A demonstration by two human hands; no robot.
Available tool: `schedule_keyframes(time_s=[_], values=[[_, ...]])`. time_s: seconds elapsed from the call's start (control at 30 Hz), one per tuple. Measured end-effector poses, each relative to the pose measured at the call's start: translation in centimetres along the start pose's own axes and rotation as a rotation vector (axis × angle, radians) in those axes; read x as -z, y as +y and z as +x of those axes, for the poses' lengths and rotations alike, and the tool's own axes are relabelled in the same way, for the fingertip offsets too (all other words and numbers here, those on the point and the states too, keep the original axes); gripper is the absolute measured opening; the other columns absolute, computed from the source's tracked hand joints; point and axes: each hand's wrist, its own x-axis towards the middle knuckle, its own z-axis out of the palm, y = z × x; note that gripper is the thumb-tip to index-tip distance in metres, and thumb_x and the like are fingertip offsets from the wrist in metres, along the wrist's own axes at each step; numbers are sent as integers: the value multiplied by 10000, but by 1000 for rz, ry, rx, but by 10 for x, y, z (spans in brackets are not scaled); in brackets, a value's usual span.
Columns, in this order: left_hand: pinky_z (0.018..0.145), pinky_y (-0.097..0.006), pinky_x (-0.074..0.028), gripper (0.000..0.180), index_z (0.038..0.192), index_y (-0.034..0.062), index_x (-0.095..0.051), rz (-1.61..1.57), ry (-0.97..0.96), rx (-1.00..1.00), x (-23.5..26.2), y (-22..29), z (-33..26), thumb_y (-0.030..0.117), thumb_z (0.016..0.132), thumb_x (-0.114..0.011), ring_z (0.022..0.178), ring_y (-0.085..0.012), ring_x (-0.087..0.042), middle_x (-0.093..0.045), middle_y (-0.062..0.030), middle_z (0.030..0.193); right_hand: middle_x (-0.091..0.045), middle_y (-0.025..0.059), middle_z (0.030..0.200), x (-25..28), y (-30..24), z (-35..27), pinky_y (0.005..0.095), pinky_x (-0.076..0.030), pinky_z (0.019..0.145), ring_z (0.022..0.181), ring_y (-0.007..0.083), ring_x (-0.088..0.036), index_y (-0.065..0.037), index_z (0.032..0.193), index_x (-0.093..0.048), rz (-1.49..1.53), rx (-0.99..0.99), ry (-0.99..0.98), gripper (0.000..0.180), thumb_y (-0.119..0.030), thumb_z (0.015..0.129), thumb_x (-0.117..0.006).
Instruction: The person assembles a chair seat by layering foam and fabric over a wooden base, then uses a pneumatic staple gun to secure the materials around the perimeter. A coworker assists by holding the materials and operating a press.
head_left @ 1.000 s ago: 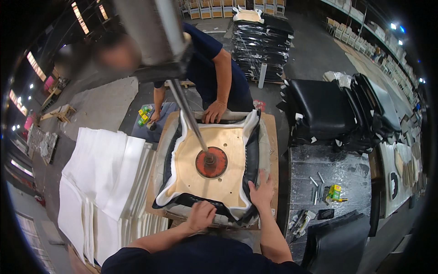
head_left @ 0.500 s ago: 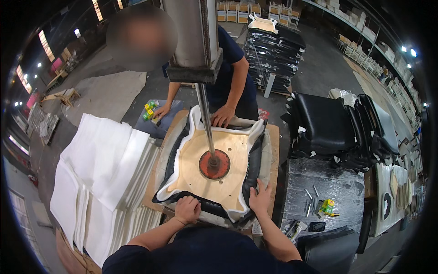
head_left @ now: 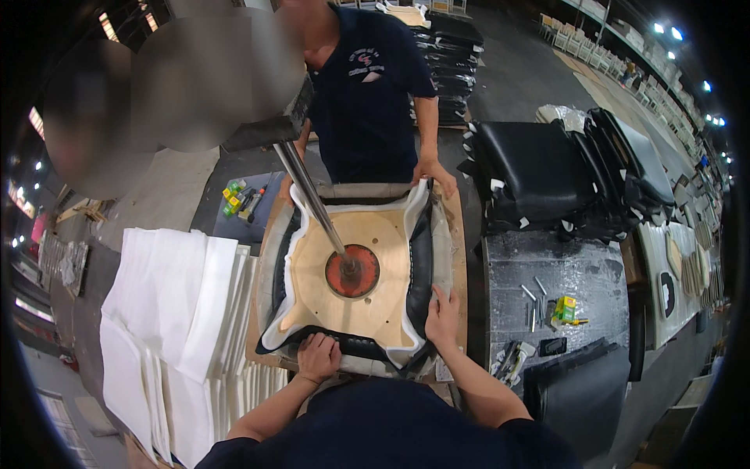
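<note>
A pale wooden seat board lies under a press, pinned by a round red plate on a shiny steel rod. White padding and a black leather-like cover stand up around the board's edges. My left hand is closed over the near edge of the cover, left of its middle. At the right side, near the front corner, my right hand grips the cover from outside, its fingertips partly hidden. A co-worker's hand holds the far right corner.
White padding sheets are stacked at left. A dark hand tool and small yellow-green boxes lie on a grey surface at far left. To the right, a plastic-covered table holds metal rods and a phone; black covers are piled behind.
The co-worker has straightened up; one hand has left the tool for the seat's far left corner, the other has slid to the far right corner. My hands keep their places; the view has shifted.
</note>
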Motion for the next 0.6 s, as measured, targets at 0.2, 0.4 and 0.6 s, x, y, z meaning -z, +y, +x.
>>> schedule_keyframes(time_s=[0.2, 0.4, 0.6], values=[[743, -496, -502, 143, 845, 113, -661, 23, 47, -18, 1, 0, -11, 208, 905, -750, 836, -339, -626, -595, -94, 870, -463, 339, 1597, -2, -3, -4, 499, -477, 1161, 1423, 502, -525, -217, 1481, -664, 67, 23, -3, 473, -128, 1017, -659], [755, -508, -480, 156, 832, 118, -671, -70, 36, -184, -7, 3, 0, 216, 906, -766, 854, -354, -625, -614, -98, 863, -689, 253, 1394, 7, 10, 3, 483, -566, 1077, 1191, 377, -727, -312, 1462, -701, -9, 137, -14, 466, -234, 1003, -719], [771, -529, -469, 174, 876, 67, -662, -68, -44, -275, -10, -16, -8, 202, 954, -738, 885, -409, -608, -610, -153, 892, -710, 263, 1374, 18, 4, -63, 485, -473, 1166, 1434, 436, -581, -130, 1193, -832, 173, 3, -60, 380, -440, 1065, -653]])
